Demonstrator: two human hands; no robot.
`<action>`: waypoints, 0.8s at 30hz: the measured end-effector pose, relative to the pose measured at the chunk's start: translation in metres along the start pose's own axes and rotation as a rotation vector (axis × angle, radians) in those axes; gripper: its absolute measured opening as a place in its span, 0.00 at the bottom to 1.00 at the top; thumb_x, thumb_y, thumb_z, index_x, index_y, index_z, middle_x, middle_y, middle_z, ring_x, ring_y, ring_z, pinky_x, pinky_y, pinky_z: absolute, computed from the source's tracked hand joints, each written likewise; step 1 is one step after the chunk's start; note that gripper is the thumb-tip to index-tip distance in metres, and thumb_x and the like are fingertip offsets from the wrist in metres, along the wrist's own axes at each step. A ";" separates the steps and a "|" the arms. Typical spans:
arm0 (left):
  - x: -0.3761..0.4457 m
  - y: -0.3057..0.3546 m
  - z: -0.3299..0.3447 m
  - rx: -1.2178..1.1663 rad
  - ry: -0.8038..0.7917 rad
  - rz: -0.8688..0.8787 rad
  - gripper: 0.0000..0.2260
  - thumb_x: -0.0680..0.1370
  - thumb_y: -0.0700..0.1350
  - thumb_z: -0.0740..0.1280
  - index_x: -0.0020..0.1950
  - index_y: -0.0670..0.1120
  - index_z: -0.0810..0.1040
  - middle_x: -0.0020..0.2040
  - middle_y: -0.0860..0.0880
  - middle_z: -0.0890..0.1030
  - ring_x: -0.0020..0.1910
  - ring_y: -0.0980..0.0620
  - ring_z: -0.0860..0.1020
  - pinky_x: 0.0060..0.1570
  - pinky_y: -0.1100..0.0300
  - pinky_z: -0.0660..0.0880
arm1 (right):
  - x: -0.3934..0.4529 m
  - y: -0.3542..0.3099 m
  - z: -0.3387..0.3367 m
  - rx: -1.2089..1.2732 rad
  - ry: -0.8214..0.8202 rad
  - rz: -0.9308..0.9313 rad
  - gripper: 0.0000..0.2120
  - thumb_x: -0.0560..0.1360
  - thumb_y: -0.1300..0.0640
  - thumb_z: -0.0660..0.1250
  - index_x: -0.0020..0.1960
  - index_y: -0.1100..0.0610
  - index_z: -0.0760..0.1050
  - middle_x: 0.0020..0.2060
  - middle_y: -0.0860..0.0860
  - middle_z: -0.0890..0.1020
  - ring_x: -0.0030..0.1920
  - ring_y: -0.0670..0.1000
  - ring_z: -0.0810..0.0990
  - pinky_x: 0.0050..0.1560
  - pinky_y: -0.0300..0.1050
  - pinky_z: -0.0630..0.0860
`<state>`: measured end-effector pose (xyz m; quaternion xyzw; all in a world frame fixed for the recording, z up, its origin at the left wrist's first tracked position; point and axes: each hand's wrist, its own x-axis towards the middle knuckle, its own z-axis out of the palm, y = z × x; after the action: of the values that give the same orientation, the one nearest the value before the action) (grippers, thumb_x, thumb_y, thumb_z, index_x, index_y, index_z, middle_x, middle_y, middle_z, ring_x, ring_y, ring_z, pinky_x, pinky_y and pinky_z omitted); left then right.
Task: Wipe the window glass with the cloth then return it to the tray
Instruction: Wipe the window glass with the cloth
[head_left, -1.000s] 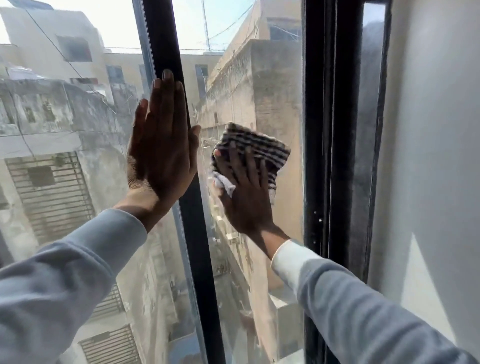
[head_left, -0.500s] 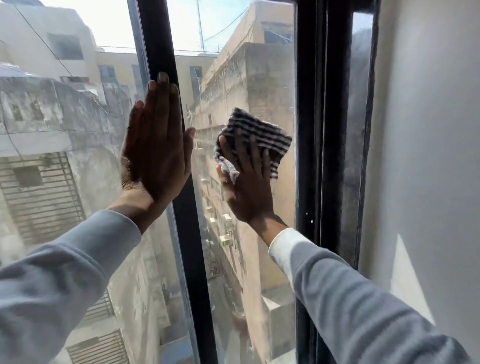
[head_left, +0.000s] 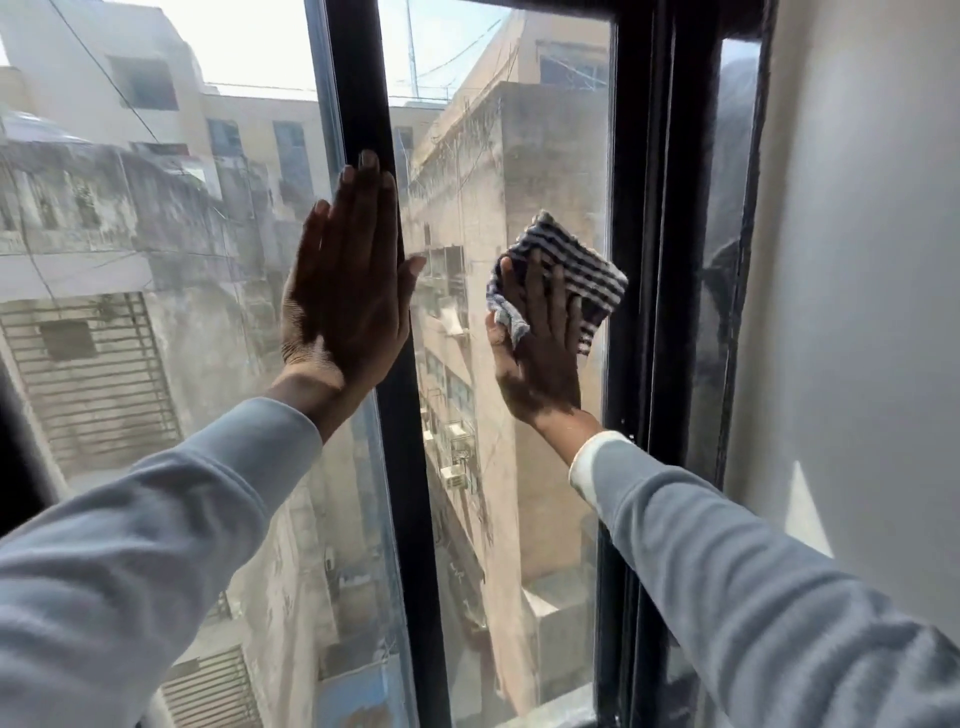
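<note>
Head view: two hands on window. Left hand (head_left: 347, 283) flat, fingers straight, nothing grasped, palm across black centre mullion (head_left: 410, 467) and left pane. Right hand (head_left: 540, 348) presses one striped cloth (head_left: 582, 270) against window glass (head_left: 519, 519), fingers spread over it, near black right frame (head_left: 654, 312). White wall (head_left: 857, 312) at right. Buildings outside. No readable writing.

Black metal window frame (head_left: 641, 312) upright at centre right of the picture, with a black centre mullion (head_left: 400, 467) slanting down the middle. Plain pale grey plastered wall (head_left: 857, 260) filling the right side, crossed by a bright triangle of sunlight (head_left: 802, 512) at lower right. Weathered beige concrete buildings (head_left: 524, 218) beyond, under washed-out daylight sky (head_left: 249, 36) at top left.
</note>
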<state>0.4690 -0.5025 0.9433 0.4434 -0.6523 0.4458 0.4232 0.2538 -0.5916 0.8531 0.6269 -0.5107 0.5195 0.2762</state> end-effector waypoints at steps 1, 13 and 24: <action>0.002 -0.001 -0.005 -0.009 -0.019 0.013 0.30 0.91 0.53 0.49 0.90 0.41 0.48 0.91 0.42 0.48 0.91 0.44 0.49 0.87 0.51 0.42 | -0.013 -0.003 -0.006 0.122 0.042 0.189 0.32 0.87 0.34 0.45 0.86 0.39 0.37 0.85 0.40 0.37 0.88 0.53 0.42 0.87 0.65 0.42; 0.004 0.018 -0.032 -0.116 -0.166 -0.117 0.31 0.91 0.52 0.53 0.91 0.44 0.47 0.91 0.46 0.47 0.91 0.47 0.49 0.88 0.51 0.46 | -0.052 -0.098 -0.086 1.241 -0.315 0.880 0.36 0.84 0.36 0.57 0.85 0.57 0.63 0.64 0.51 0.78 0.54 0.56 0.83 0.61 0.45 0.83; 0.006 0.078 -0.112 -1.414 -0.490 -0.564 0.29 0.89 0.65 0.50 0.60 0.50 0.85 0.50 0.53 0.90 0.50 0.56 0.89 0.47 0.60 0.84 | 0.003 -0.082 -0.247 1.859 -0.486 0.758 0.27 0.86 0.40 0.55 0.65 0.57 0.84 0.57 0.58 0.88 0.56 0.60 0.88 0.55 0.59 0.86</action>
<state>0.4104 -0.3801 0.9601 0.3037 -0.7181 -0.3074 0.5455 0.2387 -0.3495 0.9473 0.4786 -0.1134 0.6214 -0.6098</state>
